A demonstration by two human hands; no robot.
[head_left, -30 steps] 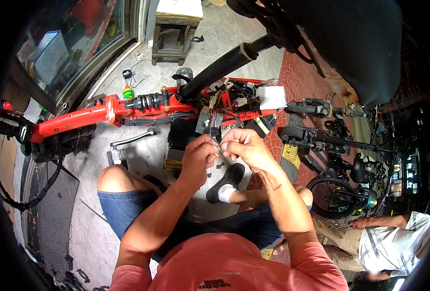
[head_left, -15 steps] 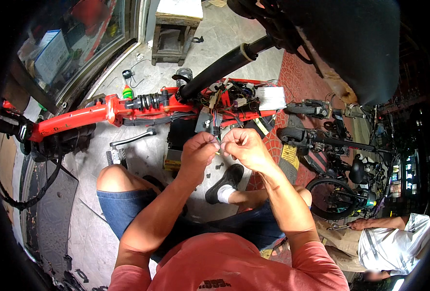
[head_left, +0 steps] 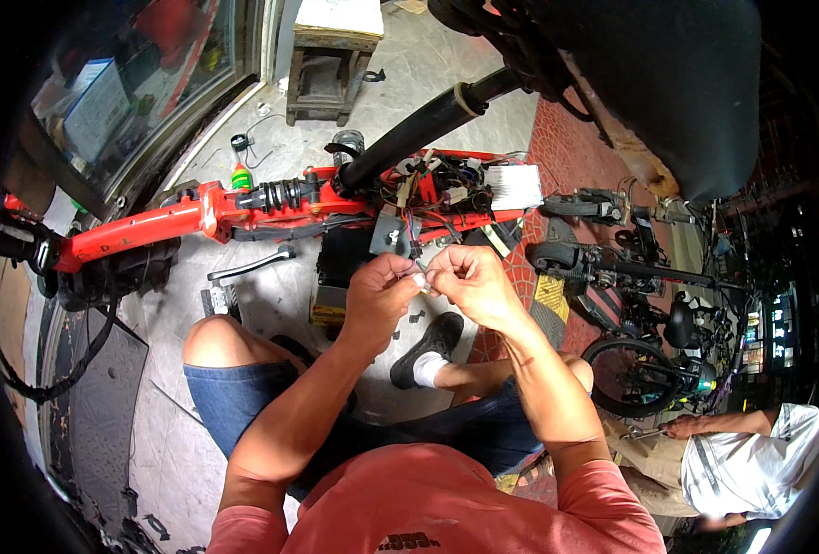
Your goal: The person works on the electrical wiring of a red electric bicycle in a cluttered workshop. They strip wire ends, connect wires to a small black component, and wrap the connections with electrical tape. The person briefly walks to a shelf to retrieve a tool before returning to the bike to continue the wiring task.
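My left hand (head_left: 378,297) and my right hand (head_left: 472,286) meet fingertip to fingertip in front of a red folding bike frame (head_left: 142,229). Both are closed in a pinch on thin wires (head_left: 416,247) that run down from the frame; the exact ends are mostly covered by the fingers. Above the hands, a dark flat piece (head_left: 390,234) hangs beside those wires. A tangle of coloured wires and connectors (head_left: 425,189) fills the opened middle of the frame. A white box-like part (head_left: 514,187) lies at its right end.
A black seat post (head_left: 418,134) slants over the frame toward a large black saddle (head_left: 668,83). Below the frame lie a crank arm (head_left: 252,263) and a dark box (head_left: 343,258). Scooters and a bicycle (head_left: 635,377) stand at right, near another person holding a wrench (head_left: 645,432).
My fingertips have shifted slightly against each other while both hands keep their pinch. Otherwise the hands stay in nearly the same place.
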